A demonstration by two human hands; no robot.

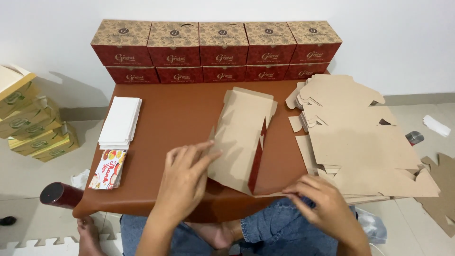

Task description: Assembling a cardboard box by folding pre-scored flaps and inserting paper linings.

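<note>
A half-folded cardboard box blank (244,137), light, thin and easily creased, lies mid-worktop (175,118); best gripped along its side panels. The left hand (185,178) presses its edge with flat, spread fingers; the right hand (322,204) pinches the near flap.

Red boxes (215,52) are standing stacked along the wall, white cards (120,122) and printed cards (108,169) are lying left on the brown worktop (180,114), yellow boxes (33,128) are leaning on the floor.
</note>
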